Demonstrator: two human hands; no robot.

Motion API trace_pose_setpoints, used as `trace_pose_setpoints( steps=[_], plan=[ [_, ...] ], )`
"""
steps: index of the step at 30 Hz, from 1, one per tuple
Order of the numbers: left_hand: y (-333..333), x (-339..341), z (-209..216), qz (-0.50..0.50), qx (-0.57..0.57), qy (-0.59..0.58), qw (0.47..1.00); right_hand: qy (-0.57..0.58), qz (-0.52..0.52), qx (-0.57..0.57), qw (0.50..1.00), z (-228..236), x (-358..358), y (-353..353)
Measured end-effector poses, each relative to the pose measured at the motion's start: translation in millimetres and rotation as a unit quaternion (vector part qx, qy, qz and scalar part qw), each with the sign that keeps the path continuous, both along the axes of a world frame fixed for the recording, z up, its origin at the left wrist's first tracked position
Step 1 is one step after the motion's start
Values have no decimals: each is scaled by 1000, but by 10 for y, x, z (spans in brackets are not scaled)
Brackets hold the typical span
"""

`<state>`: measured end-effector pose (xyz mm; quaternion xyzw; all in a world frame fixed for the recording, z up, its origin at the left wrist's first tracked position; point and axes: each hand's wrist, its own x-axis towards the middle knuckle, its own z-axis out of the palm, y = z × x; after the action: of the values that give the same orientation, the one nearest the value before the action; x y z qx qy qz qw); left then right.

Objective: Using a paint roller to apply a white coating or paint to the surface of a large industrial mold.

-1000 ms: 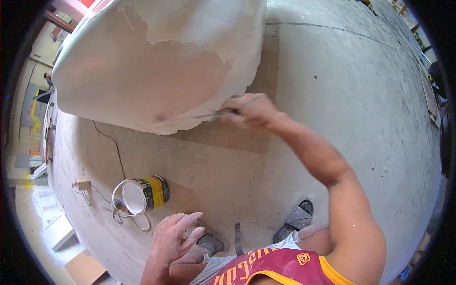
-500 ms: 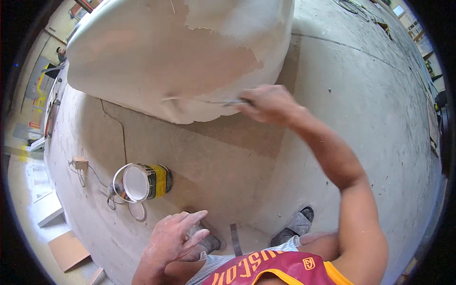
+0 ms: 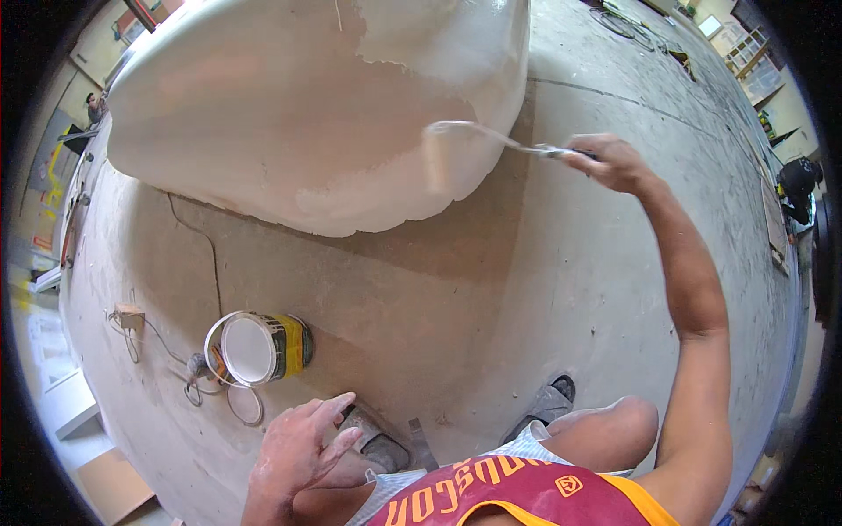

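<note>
My right hand [image 3: 608, 162] is closed around the handle of a paint roller [image 3: 435, 162], held out on a bent wire frame. The roller's sleeve is smeared by motion and appears over the right lower part of a large rounded white form [image 3: 219, 114]; whether it touches is unclear. A pinkish-beige patch with a ragged edge spreads across that form. My left hand [image 3: 303, 447], dusted with pale powder, hovers or rests by my left knee, fingers stretched and holding nothing. Beyond it stands a yellow and black bucket [image 3: 294, 344] with white contents or a white lid and a raised handle.
Beside the bucket lie a round lid [image 3: 246, 405] and a corded tool [image 3: 200, 364]. A cable runs from a small wooden block [image 3: 130, 316]. Boards [image 3: 114, 482] lie at lower left. Someone in dark clothing [image 3: 798, 180] crouches at the far right. Coiled hose [image 3: 618, 22] lies at the back.
My right hand has swung right and slightly away with the roller, drawing it from the form's lower middle toward its right edge. My left hand has barely moved.
</note>
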<state>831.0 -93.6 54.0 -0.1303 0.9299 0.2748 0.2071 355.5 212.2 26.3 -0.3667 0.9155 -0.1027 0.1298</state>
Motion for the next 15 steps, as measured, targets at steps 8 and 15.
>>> trace_pose_setpoints(
  steps=[8, 15],
  plan=[
    [163, -276, 75, -112, 17, 25, 993, 53, 117, 64, 990, 270, 783, -1817],
    [-8, 64, 29, -41, 41, -20, 998, 64, -32, 24, 997, 141, -324, 214]
  ],
)
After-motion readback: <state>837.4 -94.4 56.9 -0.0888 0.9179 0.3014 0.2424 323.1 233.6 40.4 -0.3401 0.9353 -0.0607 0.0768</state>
